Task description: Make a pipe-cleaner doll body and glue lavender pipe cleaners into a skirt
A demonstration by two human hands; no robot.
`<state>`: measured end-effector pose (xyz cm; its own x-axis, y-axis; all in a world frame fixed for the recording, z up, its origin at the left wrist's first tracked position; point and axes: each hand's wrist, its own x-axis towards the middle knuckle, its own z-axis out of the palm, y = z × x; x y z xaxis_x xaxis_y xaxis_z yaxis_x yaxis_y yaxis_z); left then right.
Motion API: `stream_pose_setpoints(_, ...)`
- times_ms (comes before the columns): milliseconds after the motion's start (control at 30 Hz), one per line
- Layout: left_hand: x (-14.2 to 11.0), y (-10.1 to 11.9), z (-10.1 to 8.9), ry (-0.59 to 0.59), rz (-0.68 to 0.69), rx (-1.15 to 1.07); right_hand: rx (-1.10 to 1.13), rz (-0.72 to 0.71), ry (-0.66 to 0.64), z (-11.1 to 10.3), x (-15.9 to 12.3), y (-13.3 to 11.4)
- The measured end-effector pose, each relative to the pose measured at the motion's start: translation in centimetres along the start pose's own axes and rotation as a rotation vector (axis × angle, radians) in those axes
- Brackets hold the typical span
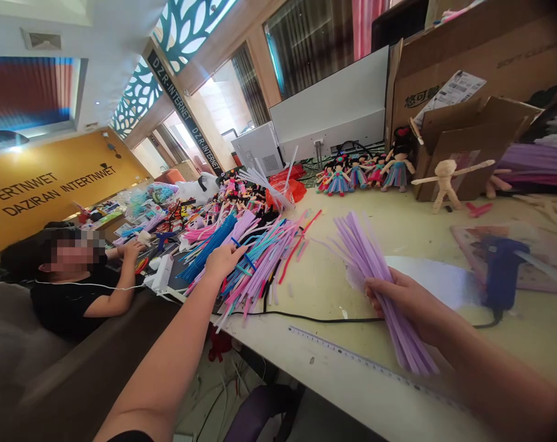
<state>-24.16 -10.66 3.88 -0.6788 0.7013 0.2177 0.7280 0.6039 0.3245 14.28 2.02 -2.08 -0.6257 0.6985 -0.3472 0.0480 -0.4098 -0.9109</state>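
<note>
A bundle of lilac pipe cleaners (368, 252) is gripped in my right hand (400, 298), its strands fanning out above the table. Over on the left, my left hand (225, 261) reaches into a pile of mixed pipe cleaners (264, 264) in pink, lilac, blue and white. Its fingertips pinch at the strands, beside a dark blue one; exactly which they hold is hard to make out. A dense bunch of blue pipe cleaners (209, 245) lies just left of that hand.
A blue glue gun (503, 270) stands at the right, its black cable (324, 320) crossing the table. A ruler (352, 356) lies along the front edge. Small dolls (352, 175), a bare doll figure (445, 184) and cardboard boxes (471, 135) stand behind. Another person (85, 282) sits at left.
</note>
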Motion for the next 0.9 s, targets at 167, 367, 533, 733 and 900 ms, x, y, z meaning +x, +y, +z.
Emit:
stream_pose_setpoints(167,1.2,1.0,1.0,-0.016,-0.033,-0.132,0.007,-0.023,-0.007,-0.1,-0.1,-0.1)
stream_pose_setpoints(367,0.4,1.7,-2.5,-0.17,0.111,-0.268,-0.001,-0.035,-0.013,-0.3,-0.1,-0.1)
stream_pose_setpoints(533,-1.5,0.0,-2.3,-0.357,0.467,0.146,0.002,-0.03,-0.02,0.0,-0.1,0.1)
stream_pose_setpoints(733,-1.5,-0.8,-1.9,-0.255,0.494,0.253,0.025,-0.026,-0.008,-0.1,0.0,0.1)
stream_pose_setpoints(900,-0.6,3.4,-3.2,-0.174,0.248,-0.002,0.02,-0.031,-0.017,-0.1,0.3,0.4)
